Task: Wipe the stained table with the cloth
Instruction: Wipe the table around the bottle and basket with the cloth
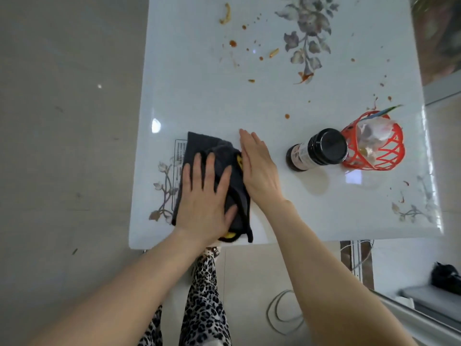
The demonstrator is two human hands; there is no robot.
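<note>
My cloth [199, 151] is dark grey with yellow; the glossy white table [212, 101] has grey floral prints and orange-brown stains [232, 43]; the basket [374, 148] is red.

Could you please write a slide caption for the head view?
Left hand presses a dark cloth on the stained white table; right hand rests alongside.

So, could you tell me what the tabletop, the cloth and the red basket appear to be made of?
The tabletop looks like glossy white glass or lacquer: it mirrors light spots. The cloth seems soft dark woven fabric, since it creases and folds under the left hand. The red basket looks like moulded plastic lattice.
</note>
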